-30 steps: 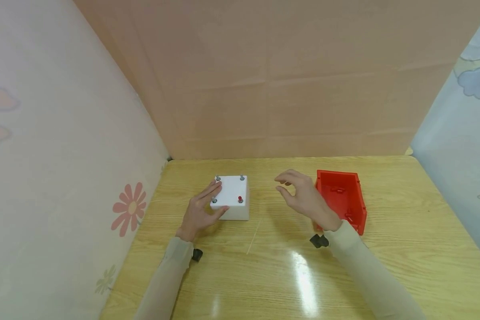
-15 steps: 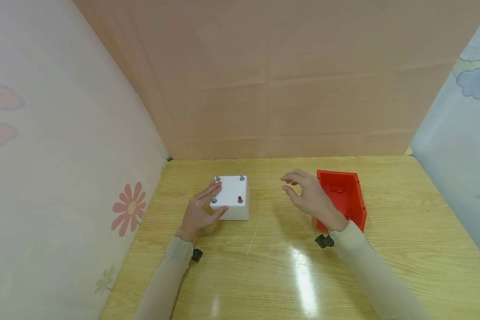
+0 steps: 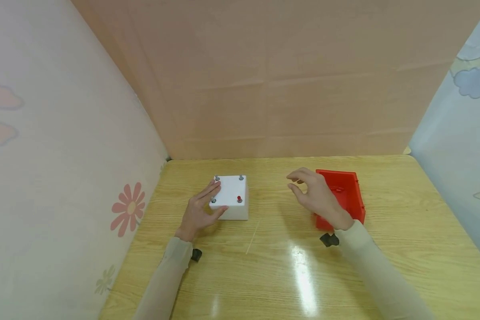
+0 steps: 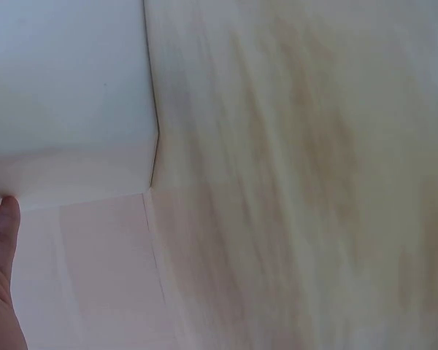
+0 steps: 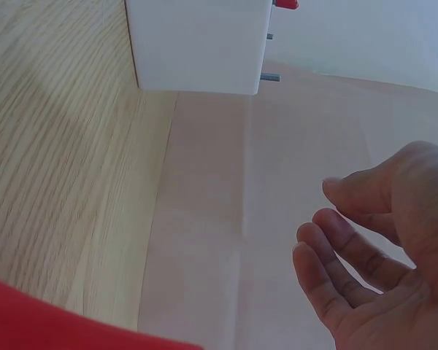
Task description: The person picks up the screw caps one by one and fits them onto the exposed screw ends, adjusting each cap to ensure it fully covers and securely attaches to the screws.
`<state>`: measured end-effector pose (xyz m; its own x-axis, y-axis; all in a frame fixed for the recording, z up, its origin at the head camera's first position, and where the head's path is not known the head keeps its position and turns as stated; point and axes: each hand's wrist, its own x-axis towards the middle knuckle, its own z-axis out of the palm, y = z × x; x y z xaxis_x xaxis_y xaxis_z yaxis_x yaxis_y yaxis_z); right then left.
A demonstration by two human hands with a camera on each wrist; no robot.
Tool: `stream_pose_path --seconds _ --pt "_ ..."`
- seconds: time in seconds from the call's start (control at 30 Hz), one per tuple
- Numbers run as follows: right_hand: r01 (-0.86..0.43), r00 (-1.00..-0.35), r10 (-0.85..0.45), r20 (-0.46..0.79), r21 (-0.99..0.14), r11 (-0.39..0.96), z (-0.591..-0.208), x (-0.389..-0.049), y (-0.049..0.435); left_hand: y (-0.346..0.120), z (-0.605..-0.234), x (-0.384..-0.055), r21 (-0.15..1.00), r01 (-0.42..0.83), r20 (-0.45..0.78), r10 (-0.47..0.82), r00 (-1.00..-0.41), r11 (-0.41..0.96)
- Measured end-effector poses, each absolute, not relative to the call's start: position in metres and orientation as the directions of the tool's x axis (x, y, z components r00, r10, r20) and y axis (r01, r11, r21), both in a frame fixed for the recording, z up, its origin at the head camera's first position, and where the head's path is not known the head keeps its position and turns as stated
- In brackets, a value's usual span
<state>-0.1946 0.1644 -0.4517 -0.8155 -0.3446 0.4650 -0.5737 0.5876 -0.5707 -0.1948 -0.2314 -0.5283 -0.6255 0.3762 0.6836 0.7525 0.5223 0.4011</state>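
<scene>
A white box (image 3: 231, 191) stands on the table with metal threaded posts at its top corners. A red cap (image 3: 239, 198) sits on the near right post. My left hand (image 3: 196, 215) rests against the box's left side, fingers lying over the top edge and thumb along the front. In the left wrist view, fingertips (image 4: 7, 219) touch the box's pale side. My right hand (image 3: 314, 195) hovers beside the red bin (image 3: 360, 195), partly covering it. Its fingers are loosely bent with the thumb apart, and the right wrist view shows nothing between them.
Small red pieces (image 3: 337, 189) lie in the bin, partly hidden by my right arm. Patterned panels flank the wooden table (image 3: 272, 275) on both sides, and a tan sheet (image 3: 264, 111) closes off the back.
My right hand has drifted right, away from the white box and closer to the red bin. The left hand and the box have stayed in place.
</scene>
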Motion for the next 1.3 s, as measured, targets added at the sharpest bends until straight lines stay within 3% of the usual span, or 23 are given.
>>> stream_pose_path --seconds 0.6,1.3 --pt "-0.492 -0.866 -0.294 0.404 -0.582 0.648 -0.453 -0.194 0.190 -0.231 -0.527 -0.194 0.395 0.758 0.691 0.376 -0.618 0.519" --pt "-0.444 -0.881 -0.225 0.416 -0.565 0.695 -0.460 -0.195 0.213 -0.231 -0.527 -0.194 0.411 0.751 0.676 0.381 -0.631 0.517"
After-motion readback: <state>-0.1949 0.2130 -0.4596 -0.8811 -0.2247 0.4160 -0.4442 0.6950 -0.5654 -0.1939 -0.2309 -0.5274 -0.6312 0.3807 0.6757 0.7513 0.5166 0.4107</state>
